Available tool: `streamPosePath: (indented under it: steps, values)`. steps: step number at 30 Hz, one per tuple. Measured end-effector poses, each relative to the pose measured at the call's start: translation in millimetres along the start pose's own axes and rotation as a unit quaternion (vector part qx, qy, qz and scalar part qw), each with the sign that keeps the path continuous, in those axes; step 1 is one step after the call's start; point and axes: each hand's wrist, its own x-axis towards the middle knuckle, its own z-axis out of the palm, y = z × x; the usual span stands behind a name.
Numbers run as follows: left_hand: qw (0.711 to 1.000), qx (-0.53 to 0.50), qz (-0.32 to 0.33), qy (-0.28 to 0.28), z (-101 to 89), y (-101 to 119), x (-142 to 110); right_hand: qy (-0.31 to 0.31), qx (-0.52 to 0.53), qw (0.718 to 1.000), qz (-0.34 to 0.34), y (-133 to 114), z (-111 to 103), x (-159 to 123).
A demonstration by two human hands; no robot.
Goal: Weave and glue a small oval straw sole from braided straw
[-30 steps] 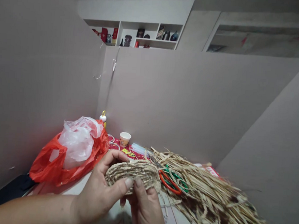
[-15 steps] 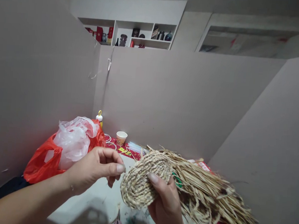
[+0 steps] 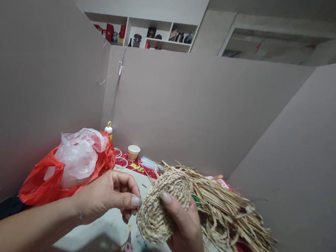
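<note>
An oval coil of braided straw (image 3: 162, 212) is gripped in my right hand (image 3: 185, 223), thumb on its face and the fingers behind it. My left hand (image 3: 111, 195) is at the coil's left edge, thumb and forefinger pinched together. Whatever lies in that pinch, if anything, is too small to make out. Below the coil, a pink glue gun (image 3: 128, 250) points its nozzle upward from the tabletop (image 3: 100, 232).
A large bundle of dry straw (image 3: 225, 207) spreads over the right side. Red and white plastic bags (image 3: 77, 162) sit at the left. Behind are a paper cup (image 3: 133, 152), clear sticks (image 3: 150, 163), white rings (image 3: 121, 163) and a yellow-topped bottle (image 3: 109, 129). Grey partitions (image 3: 169, 103) surround the table.
The straw coil has tilted and shifted slightly downward in my right hand. My left hand has moved a little lower, its pinch still at the coil's edge. The whole view has shifted slightly.
</note>
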Motion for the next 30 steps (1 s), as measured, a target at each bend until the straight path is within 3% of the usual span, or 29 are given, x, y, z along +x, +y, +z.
streamPosePath:
  steps: [7, 22, 30]
  values:
    - [1.0, 0.002, -0.002, 0.005, 6.3, 2.9, -0.9, -0.011, -0.025, 1.0, 0.0, -4.8, 3.7, -2.3]
    - [1.0, 0.029, 0.001, 0.006, 8.5, 2.1, -1.1, 0.032, -0.099, 0.994, -0.039, -1.4, -1.5, -2.8]
    - [0.999, 0.036, 0.018, 0.012, 10.1, -0.8, -2.7, 0.006, -0.083, 0.996, -0.026, -10.7, 6.6, -3.9]
